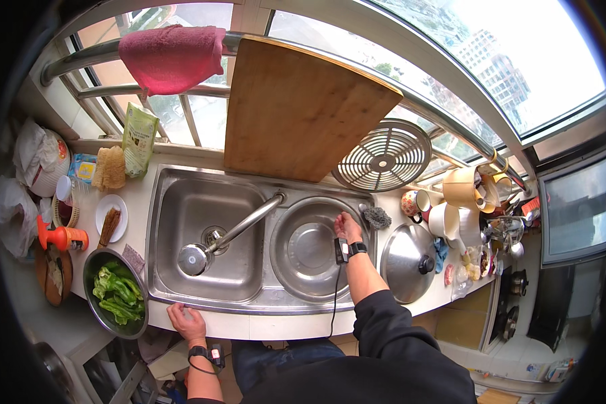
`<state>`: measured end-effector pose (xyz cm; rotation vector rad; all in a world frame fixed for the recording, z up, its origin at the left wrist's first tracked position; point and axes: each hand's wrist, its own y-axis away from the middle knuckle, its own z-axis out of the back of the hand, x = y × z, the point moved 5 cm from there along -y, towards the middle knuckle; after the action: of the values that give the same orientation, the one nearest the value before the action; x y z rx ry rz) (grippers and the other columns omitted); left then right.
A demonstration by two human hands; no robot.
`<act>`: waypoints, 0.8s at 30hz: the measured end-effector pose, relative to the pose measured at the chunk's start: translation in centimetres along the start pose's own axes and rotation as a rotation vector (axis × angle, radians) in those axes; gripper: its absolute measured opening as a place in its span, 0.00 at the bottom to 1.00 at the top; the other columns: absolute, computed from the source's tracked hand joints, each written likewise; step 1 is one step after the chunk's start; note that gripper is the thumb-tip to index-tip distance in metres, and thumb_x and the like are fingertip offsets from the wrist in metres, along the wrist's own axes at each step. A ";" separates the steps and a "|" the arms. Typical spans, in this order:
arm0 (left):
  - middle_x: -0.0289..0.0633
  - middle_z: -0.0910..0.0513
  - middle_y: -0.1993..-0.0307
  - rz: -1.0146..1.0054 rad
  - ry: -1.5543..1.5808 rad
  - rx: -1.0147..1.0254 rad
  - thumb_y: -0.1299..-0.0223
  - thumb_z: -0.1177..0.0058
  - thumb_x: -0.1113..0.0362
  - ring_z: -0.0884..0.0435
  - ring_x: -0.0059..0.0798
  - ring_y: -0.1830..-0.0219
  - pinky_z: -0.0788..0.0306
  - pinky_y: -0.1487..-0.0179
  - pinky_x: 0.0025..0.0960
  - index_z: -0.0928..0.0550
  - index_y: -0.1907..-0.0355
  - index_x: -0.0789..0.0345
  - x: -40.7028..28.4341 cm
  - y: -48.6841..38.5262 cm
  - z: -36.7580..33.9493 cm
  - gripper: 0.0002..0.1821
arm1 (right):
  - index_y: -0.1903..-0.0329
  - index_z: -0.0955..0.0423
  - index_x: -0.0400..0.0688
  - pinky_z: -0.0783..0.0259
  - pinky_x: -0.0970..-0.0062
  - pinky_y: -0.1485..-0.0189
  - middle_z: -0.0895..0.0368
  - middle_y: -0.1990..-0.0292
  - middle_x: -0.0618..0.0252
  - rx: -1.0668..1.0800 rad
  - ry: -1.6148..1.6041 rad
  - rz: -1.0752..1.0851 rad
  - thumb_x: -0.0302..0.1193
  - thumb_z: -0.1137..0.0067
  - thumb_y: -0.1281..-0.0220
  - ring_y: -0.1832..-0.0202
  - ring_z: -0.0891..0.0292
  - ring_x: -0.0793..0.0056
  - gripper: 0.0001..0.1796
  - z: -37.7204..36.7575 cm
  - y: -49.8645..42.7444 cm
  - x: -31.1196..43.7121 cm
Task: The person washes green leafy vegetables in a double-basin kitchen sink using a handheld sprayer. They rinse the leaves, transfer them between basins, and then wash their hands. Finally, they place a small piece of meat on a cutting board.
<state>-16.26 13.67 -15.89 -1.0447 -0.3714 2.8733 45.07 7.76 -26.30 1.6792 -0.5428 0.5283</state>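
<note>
My right hand (349, 227) is over the right side of the round steel basin (292, 272), its fingers loosely curled and nothing visible in them. Close by, to its right, a grey steel-wool scrubber (377, 217) lies on the sink's rim. My left hand (187, 322) rests at the front edge of the white counter (222, 323), fingers slightly bent, holding nothing that I can see. To the left of that hand, a steel bowl (140, 325) contains green peppers (116, 293). Between my hands lies the rectangular sink bowl (182, 202), with the faucet (247, 217) swung over it.
A wooden cutting board (303, 111) and a slotted round steamer rack (384, 161) lean behind the sink. A domed pot lid (408, 262) stands on the right. At left are a brush (110, 227) on a white plate (122, 214) and an orange spray bottle (70, 237).
</note>
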 end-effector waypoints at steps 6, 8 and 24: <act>0.51 0.27 0.60 -0.009 0.019 0.000 0.46 0.49 0.72 0.25 0.50 0.59 0.28 0.53 0.46 0.26 0.57 0.72 0.1 0.0 0.1 0.13 | 0.62 0.19 0.39 0.25 0.78 0.71 0.19 0.72 0.68 0.224 0.462 0.412 0.33 0.39 0.30 0.74 0.23 0.79 0.10 -5.3 12.8 -2.6; 0.51 0.28 0.61 -0.015 0.003 -0.002 0.46 0.49 0.72 0.25 0.51 0.59 0.27 0.53 0.47 0.26 0.58 0.72 0.3 0.1 0.1 0.12 | 0.63 0.19 0.37 0.25 0.77 0.71 0.19 0.74 0.68 0.349 0.690 0.487 0.35 0.39 0.29 0.73 0.22 0.80 0.13 -7.4 18.7 -5.5; 0.52 0.27 0.60 -0.031 0.040 -0.011 0.46 0.48 0.71 0.24 0.52 0.56 0.27 0.49 0.49 0.26 0.58 0.72 0.6 0.1 0.1 0.12 | 0.53 0.20 0.38 0.16 0.70 0.61 0.14 0.61 0.60 0.150 0.340 0.057 0.37 0.35 0.27 0.62 0.16 0.71 0.14 -0.7 8.3 -0.6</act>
<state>-16.81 13.63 -16.18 -1.0860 -0.3982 2.8216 39.50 7.16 -20.15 1.6713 -0.3090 0.8940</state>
